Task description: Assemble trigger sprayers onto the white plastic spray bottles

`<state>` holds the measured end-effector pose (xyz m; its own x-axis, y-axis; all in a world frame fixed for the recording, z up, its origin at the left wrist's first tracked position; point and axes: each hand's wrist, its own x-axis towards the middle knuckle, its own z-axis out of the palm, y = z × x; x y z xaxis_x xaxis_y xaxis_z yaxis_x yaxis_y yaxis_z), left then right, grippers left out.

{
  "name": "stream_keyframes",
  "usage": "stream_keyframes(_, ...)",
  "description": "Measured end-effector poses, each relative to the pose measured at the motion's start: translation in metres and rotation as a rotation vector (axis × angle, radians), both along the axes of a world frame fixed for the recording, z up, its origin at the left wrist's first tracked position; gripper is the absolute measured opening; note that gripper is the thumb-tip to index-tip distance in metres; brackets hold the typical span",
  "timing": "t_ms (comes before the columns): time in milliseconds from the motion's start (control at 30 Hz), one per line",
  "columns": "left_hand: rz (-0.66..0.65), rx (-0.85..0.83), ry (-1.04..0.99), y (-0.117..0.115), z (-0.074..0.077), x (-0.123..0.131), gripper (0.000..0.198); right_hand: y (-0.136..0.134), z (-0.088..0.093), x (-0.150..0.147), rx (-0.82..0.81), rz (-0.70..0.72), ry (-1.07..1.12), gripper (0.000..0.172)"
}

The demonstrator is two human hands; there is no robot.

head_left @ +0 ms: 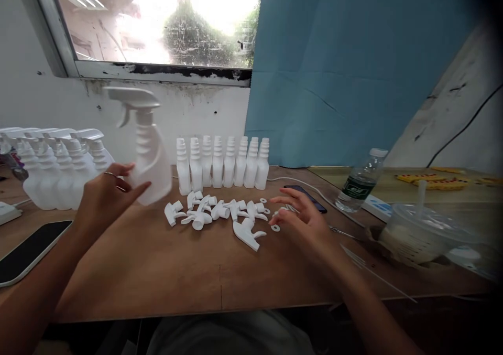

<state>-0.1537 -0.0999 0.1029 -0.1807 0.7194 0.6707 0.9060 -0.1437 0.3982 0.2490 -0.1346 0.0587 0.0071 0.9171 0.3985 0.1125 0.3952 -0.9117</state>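
Observation:
My left hand (108,192) grips a white spray bottle (151,163) by its lower body, holding it raised and slightly tilted, with a trigger head on top. Over the table's right part, my right hand (304,221) has its fingers apart and nothing visible in them. Close to its fingertips lie small white ring washers (275,228). Left of these is a loose pile of white trigger spray heads (198,216), one of them (247,234) nearer to me. Behind the pile stands a row of white bottles without heads (229,166).
At the left, several bottles with heads (58,174) stand together behind a phone (31,250). On the right are another phone (306,197), a water bottle (359,184), a power strip (377,208), a lidded cup with a straw (412,237) and thin tubes (377,273).

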Motion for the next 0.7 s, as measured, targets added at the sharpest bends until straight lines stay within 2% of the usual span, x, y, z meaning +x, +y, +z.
stream_keyframes(67,0.129,-0.05,0.06,0.026,-0.009,-0.024,0.059,0.013,-0.01,0.006,-0.009,-0.087,-0.034,0.045)
stream_keyframes(167,0.206,-0.102,0.148,0.053,-0.027,-0.05,0.055,0.026,-0.023,0.01,-0.02,-0.24,-0.137,0.038)
stream_keyframes(267,0.221,-0.125,0.205,0.06,-0.041,-0.061,0.053,0.03,-0.031,0.012,0.005,-0.402,-0.336,0.027)
stream_keyframes(333,0.222,-0.143,0.204,0.059,-0.045,-0.061,0.056,0.03,-0.034,0.014,0.04,-0.455,-0.471,0.023)
stream_keyframes(467,0.238,-0.205,0.182,0.052,-0.044,-0.059,0.064,0.03,-0.038,0.019,0.066,-0.469,-0.669,0.017)
stream_keyframes(567,0.257,-0.247,0.169,0.049,-0.042,-0.057,0.067,0.032,-0.042,0.023,0.074,-0.449,-0.82,0.02)
stream_keyframes(700,0.259,-0.274,0.154,0.047,-0.039,-0.055,0.074,0.033,-0.046,0.024,0.074,-0.308,-0.946,0.025)
